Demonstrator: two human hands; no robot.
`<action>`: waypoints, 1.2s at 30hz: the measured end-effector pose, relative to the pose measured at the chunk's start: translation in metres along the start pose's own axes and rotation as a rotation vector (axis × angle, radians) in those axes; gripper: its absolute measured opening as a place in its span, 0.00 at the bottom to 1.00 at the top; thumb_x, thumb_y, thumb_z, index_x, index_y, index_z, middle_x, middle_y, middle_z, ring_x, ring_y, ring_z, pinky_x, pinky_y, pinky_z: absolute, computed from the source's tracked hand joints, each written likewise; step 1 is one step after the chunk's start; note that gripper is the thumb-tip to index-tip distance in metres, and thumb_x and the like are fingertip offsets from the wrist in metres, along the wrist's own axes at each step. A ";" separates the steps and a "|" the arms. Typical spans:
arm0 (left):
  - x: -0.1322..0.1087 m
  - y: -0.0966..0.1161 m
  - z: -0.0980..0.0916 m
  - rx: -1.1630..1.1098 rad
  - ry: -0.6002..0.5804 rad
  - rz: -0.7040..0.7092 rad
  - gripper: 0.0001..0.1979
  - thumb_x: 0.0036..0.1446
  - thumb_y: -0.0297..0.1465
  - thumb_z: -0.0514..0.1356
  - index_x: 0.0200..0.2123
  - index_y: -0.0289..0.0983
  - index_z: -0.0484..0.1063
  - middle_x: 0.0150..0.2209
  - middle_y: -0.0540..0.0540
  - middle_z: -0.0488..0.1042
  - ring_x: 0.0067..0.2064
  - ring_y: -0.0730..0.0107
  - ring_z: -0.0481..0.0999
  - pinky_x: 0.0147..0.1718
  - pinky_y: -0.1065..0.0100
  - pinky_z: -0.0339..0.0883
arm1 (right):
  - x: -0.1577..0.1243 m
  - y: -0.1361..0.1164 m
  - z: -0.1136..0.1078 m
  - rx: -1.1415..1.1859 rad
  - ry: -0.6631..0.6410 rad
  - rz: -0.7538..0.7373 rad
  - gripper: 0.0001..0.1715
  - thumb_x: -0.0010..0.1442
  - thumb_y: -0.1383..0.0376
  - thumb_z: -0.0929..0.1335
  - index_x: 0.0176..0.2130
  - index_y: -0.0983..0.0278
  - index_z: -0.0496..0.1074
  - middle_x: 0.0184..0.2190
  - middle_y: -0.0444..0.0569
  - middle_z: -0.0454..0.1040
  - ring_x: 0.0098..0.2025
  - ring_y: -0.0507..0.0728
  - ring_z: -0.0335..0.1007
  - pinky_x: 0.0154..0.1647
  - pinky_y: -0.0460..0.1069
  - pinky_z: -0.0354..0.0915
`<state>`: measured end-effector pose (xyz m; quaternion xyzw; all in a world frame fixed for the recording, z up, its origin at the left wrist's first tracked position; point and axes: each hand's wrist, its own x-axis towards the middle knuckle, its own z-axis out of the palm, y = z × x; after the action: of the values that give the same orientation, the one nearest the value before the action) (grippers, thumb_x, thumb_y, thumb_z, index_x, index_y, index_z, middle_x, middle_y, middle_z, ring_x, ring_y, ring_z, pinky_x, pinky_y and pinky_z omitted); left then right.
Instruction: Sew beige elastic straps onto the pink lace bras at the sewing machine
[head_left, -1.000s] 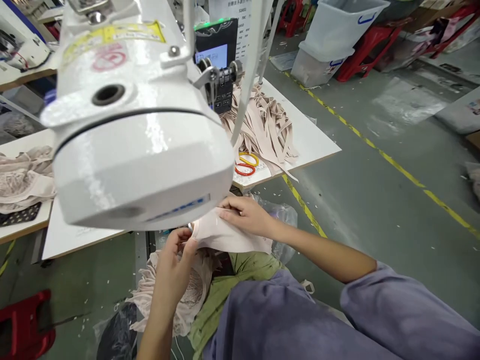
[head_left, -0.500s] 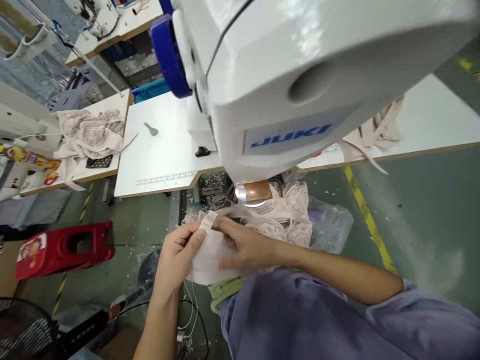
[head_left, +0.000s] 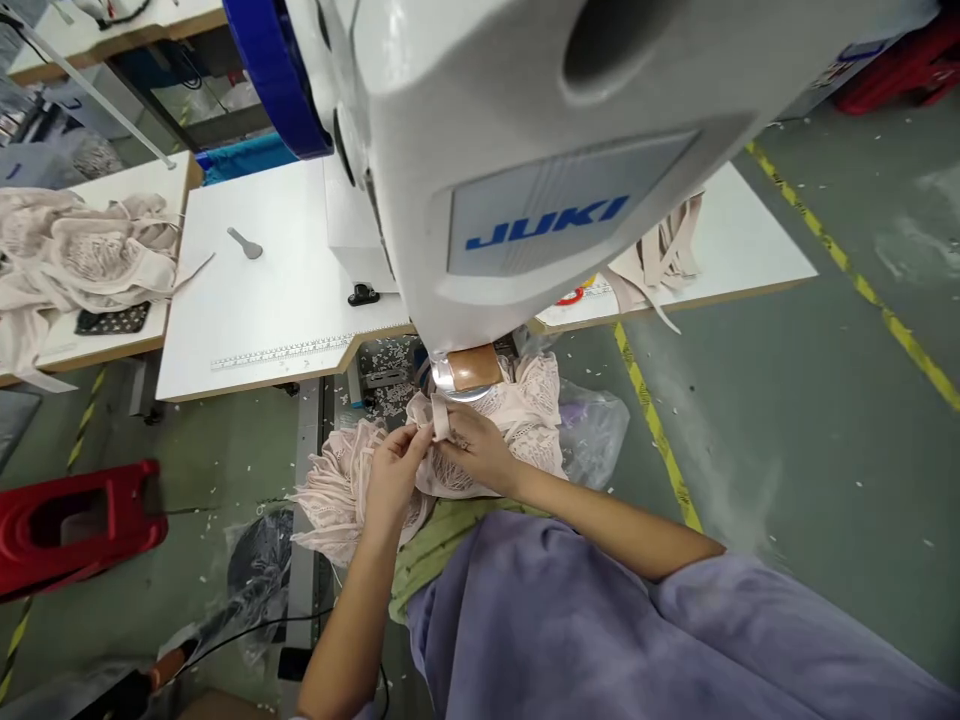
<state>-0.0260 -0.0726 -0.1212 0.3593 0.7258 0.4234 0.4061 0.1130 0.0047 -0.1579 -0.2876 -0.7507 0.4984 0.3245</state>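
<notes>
Just below the sewing machine head, my left hand (head_left: pixel 394 470) pinches a pale pink bra strap (head_left: pixel 440 418) between thumb and fingertips. My right hand (head_left: pixel 481 452) meets it from the other side, its fingers closed on the same strap, which stands up in a small fold. Some of the right fingertips are hidden behind the fabric. A pale pink lace bra (head_left: pixel 538 400) lies bunched beside and under my right hand. Left of my left hand hangs a gathered bundle of pink straps and lace (head_left: pixel 337 480).
The white sewing machine (head_left: pixel 540 215) fills the space above my hands. A white table (head_left: pixel 277 240) carries a grey spoon-shaped tool (head_left: pixel 245 243) and a printed ruler. More pink garments (head_left: pixel 97 250) lie at left. A red stool (head_left: pixel 82 525) stands on the floor.
The view has shifted right. My hands have drawn closer together on the strap, and a pale cloth panel that hung under them has dropped from sight, with the strap bundle now showing at left.
</notes>
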 end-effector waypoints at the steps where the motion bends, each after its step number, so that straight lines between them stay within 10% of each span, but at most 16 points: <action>1: 0.000 0.000 0.004 -0.021 0.006 0.000 0.22 0.62 0.48 0.55 0.40 0.36 0.77 0.32 0.46 0.78 0.36 0.65 0.76 0.36 0.66 0.70 | -0.003 0.005 -0.003 -0.064 -0.004 -0.059 0.04 0.63 0.63 0.67 0.37 0.61 0.72 0.41 0.52 0.74 0.45 0.61 0.72 0.46 0.57 0.69; 8: -0.014 0.026 0.004 0.115 0.040 0.100 0.14 0.64 0.41 0.56 0.41 0.39 0.77 0.32 0.48 0.76 0.34 0.68 0.73 0.36 0.69 0.64 | -0.005 -0.007 -0.036 -0.178 0.045 -0.139 0.15 0.65 0.57 0.68 0.48 0.61 0.74 0.40 0.51 0.75 0.29 0.52 0.71 0.33 0.50 0.71; 20: -0.009 0.044 0.026 0.180 0.036 0.068 0.17 0.65 0.42 0.54 0.31 0.37 0.72 0.26 0.49 0.72 0.31 0.68 0.69 0.31 0.70 0.62 | -0.004 -0.006 -0.045 -0.275 -0.059 -0.173 0.16 0.68 0.57 0.64 0.43 0.57 0.80 0.44 0.52 0.81 0.47 0.59 0.77 0.49 0.56 0.72; 23: -0.004 0.044 0.027 0.228 0.015 0.081 0.18 0.63 0.44 0.55 0.28 0.38 0.70 0.26 0.49 0.72 0.30 0.67 0.69 0.31 0.70 0.61 | 0.012 0.009 -0.084 -0.388 -0.173 -0.233 0.17 0.69 0.57 0.62 0.45 0.57 0.78 0.44 0.50 0.80 0.47 0.57 0.76 0.46 0.52 0.72; 29: -0.010 0.041 0.022 0.396 -0.041 0.143 0.20 0.64 0.46 0.53 0.27 0.39 0.70 0.24 0.48 0.73 0.27 0.66 0.71 0.27 0.69 0.59 | 0.092 0.027 -0.213 -1.065 0.134 0.210 0.21 0.69 0.68 0.57 0.56 0.74 0.67 0.54 0.66 0.72 0.56 0.65 0.68 0.54 0.57 0.64; 36: -0.009 0.050 0.025 0.212 -0.147 0.119 0.21 0.62 0.47 0.55 0.39 0.36 0.77 0.32 0.45 0.78 0.33 0.63 0.75 0.32 0.67 0.65 | 0.120 0.024 -0.233 -1.098 -0.049 0.208 0.10 0.64 0.71 0.62 0.43 0.73 0.70 0.42 0.67 0.75 0.44 0.65 0.72 0.43 0.54 0.64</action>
<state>0.0088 -0.0535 -0.0804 0.4725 0.7122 0.3402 0.3920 0.2209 0.2347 -0.0877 -0.4753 -0.8751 0.0703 0.0585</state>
